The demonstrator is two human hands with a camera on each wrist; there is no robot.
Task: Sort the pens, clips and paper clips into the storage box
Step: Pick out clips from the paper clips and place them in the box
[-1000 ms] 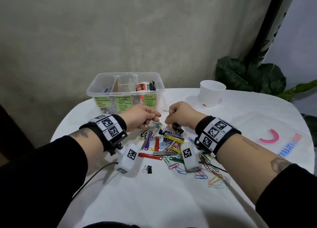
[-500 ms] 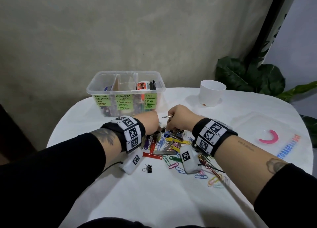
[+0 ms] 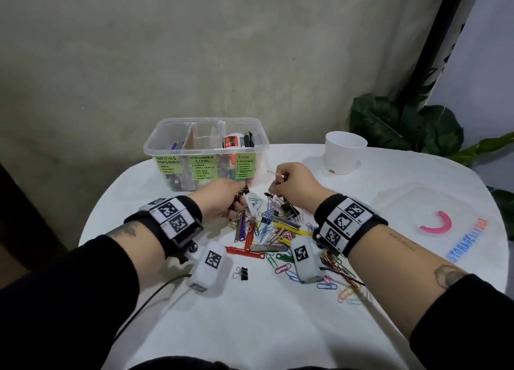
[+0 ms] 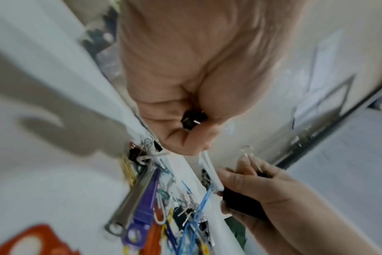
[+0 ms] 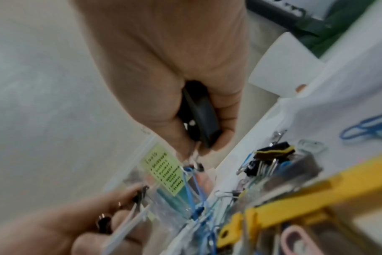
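A home or small office corner is suggested by a round table (image 3: 250, 314) draped in white cloth, set against a bare plaster wall (image 3: 194, 49), with a leafy plant (image 3: 403, 127) placed behind it.

Both forearms reach toward mid-frame; left grip (image 3: 222, 200) and right grip (image 3: 292, 186), side by side, have fingers curled, each pinching small clips

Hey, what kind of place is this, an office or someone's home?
Probably a home or small office corner, not a workshop: a round white table against a plain wall, a potted plant beside it, and a labelled storage box of stationery.
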